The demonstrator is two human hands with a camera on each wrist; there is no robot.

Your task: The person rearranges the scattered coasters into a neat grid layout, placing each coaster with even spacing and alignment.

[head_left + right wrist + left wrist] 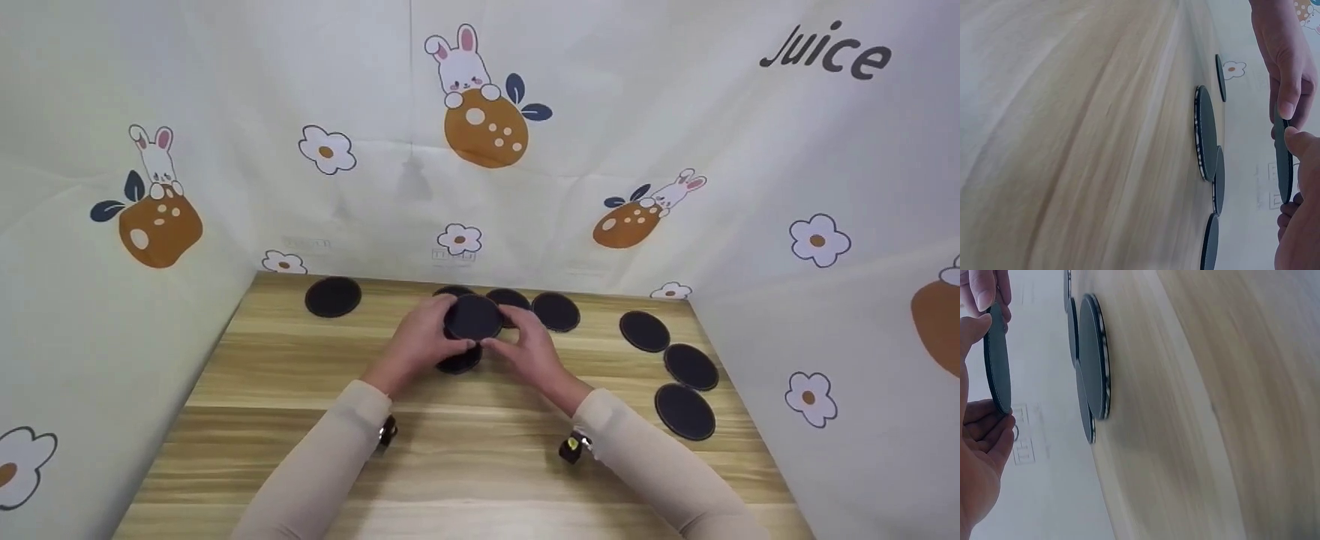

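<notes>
Both hands hold one round black coaster (473, 317) above the wooden table, its flat face toward the head view. The left hand (424, 339) grips its left edge, thumb at the near rim. On the opposite edge the right hand (531, 348) pinches it between thumb and fingers. In the left wrist view the held coaster (998, 363) appears nearly edge-on, raised off the tabletop. Just below the hands, another black coaster (459, 361) lies partly hidden. Behind them lie a mostly covered coaster (453, 289) and a coaster (507, 301) partly behind the right fingers.
Along the back lie a coaster (333, 297) at the left and a coaster (556, 312) right of the hands. Three coasters curve down the right side, the nearest coaster (685, 412) lowest. A printed cloth (390, 202) encloses the wooden table (480, 465) on three sides.
</notes>
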